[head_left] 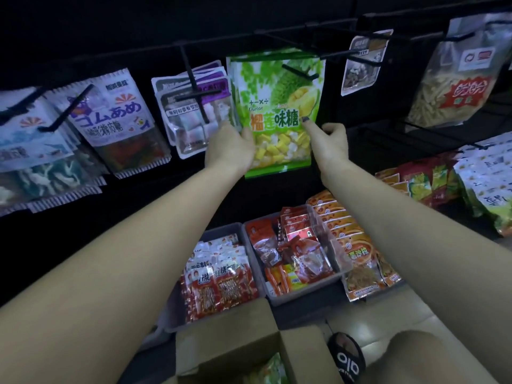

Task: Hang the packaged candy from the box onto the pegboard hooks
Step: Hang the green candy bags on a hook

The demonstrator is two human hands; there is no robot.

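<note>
A green durian candy bag (277,106) hangs in front of the dark pegboard, its top threaded on a black hook (300,72). My left hand (231,146) grips the bag's lower left edge. My right hand (329,141) pinches its right edge, thumb on the front. More green bags sit behind the front one. The open cardboard box (238,345) stands at the bottom, with another green bag (273,370) showing inside it.
Other snack bags hang on hooks to the left (116,117) and right (448,79). Below the pegboard, grey bins (302,293) hold red snack packs. Stacked packets lie on a shelf at the right (482,178). My sandaled foot (347,358) is on the tiled floor.
</note>
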